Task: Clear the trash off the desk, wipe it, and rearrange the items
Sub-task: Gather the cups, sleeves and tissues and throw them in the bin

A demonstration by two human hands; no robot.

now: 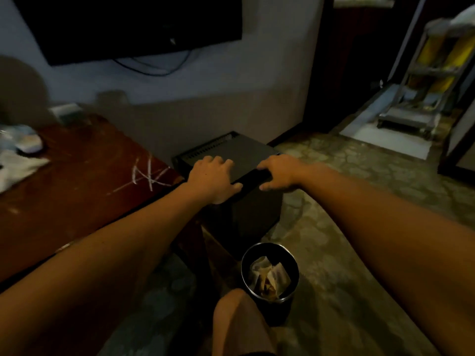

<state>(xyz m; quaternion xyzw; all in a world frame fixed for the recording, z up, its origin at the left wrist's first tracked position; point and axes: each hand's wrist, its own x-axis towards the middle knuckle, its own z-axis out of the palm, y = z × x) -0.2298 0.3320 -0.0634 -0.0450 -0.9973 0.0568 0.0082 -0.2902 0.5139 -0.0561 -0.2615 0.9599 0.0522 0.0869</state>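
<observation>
Trash (pixel 270 278) sits in the bin (pixel 293 265); your left hand (pixel 213 179) and right hand (pixel 279 173) both grip the black box's (pixel 246 152) front edge (beside the bench (pixel 84 176)).

The desk (pixel 84 181) is running off the left edge, its far clutter (pixel 23 142) smearing into a pale blur. The television (pixel 133 24) is getting cropped up top, and the cart (pixel 424 80) is blurring.

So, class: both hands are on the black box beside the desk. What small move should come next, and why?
Probably lift the box slightly: the left hand and right hand both grip its front top edge, thumbs below, with the bin standing in front.
</observation>
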